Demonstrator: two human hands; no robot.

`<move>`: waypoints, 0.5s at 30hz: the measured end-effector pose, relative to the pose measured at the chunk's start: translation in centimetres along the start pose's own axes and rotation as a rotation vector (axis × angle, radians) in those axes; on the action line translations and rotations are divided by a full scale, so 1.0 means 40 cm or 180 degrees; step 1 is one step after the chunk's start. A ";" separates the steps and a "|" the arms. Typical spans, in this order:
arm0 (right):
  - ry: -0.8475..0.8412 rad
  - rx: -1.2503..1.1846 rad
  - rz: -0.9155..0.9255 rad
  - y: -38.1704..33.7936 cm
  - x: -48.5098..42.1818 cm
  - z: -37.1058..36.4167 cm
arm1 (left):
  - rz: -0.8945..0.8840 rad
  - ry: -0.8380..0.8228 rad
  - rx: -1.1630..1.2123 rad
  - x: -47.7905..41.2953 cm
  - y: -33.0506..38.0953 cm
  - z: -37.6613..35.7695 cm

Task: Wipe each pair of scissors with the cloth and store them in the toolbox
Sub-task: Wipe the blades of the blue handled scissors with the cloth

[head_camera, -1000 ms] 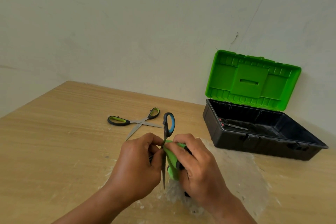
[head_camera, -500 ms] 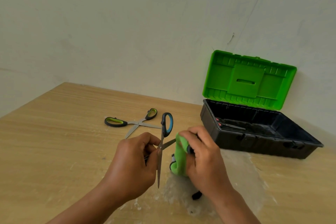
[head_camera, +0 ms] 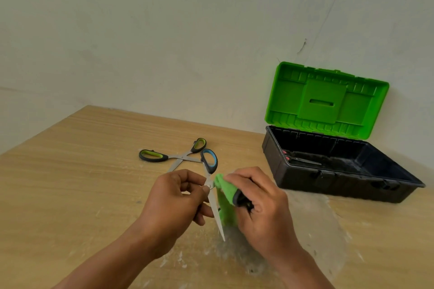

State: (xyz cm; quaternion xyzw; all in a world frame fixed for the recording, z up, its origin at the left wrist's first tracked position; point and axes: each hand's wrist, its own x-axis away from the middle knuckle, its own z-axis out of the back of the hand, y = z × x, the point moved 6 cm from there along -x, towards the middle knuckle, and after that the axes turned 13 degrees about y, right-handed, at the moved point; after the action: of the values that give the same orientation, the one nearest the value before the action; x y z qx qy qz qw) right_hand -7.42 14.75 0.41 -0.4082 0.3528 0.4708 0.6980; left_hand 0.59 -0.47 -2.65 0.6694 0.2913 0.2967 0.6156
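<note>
Pale wall behind wooden bench point(head_camera: 70, 171). Since half second ago, green cloth point(head_camera: 225, 197) shifted up blade toward pivot of blue-handled scissors point(head_camera: 211, 171), pinched by left hand point(head_camera: 173, 202); cloth pressed on by right hand point(head_camera: 258, 204). Wiping judged unfinished. Green-handled scissors point(head_camera: 173, 155) unwiped on bench; toolbox point(head_camera: 328, 176) open, one pair stored. No writing readable.
</note>
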 end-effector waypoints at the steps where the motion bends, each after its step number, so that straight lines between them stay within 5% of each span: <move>1: 0.0073 0.0019 -0.0097 0.013 -0.002 0.001 | 0.0057 0.0001 0.0058 -0.001 -0.002 0.000; 15: 0.0057 0.0024 -0.0042 0.000 0.010 0.002 | -0.0064 -0.0055 0.0127 0.007 0.002 -0.007</move>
State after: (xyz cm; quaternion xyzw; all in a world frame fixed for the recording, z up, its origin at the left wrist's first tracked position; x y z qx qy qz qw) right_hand -7.29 14.98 0.11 -0.4120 0.3581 0.4612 0.6995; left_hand 0.55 -0.07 -2.52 0.6811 0.2986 0.2788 0.6076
